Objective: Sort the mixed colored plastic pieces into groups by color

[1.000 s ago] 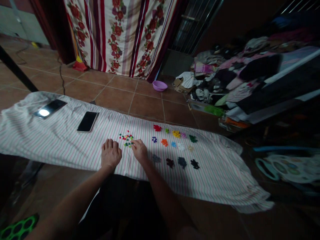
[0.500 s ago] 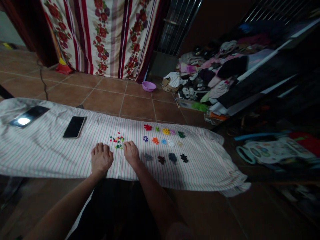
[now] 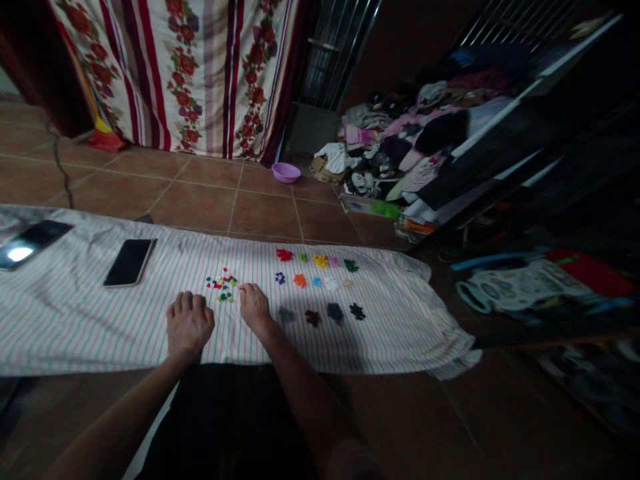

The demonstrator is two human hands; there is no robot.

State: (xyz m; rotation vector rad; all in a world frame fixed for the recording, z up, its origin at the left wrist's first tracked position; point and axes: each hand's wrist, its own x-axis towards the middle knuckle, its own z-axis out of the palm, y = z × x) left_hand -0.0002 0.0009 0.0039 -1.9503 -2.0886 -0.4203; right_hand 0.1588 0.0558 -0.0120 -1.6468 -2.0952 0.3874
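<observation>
My left hand (image 3: 190,325) rests on the striped cloth (image 3: 125,327) with its fingers curled under, left of and nearer to me than a loose mixed cluster of small pieces (image 3: 223,285) in red, green, yellow and white. Just right of that cluster, my right hand (image 3: 255,308) has its thumb and fingers pressed together; whatever they hold is hidden. Small piles sorted by colour lie beyond it to the right, among them red pieces (image 3: 285,255), yellow pieces (image 3: 321,261), orange pieces (image 3: 299,281), brown pieces (image 3: 313,318) and black pieces (image 3: 357,311).
A dark-screened phone (image 3: 130,263) lies left on the cloth, and another dark device (image 3: 37,241) reflects a light farther left. On the tiled floor beyond are a purple basin (image 3: 286,173) and a heap of clothes (image 3: 395,143). A flowered curtain (image 3: 210,80) hangs behind.
The view has shifted slightly, so most things appear farther left. My right fingertips sit a little farther from the mixed cluster. Both hands keep about the same pose.
</observation>
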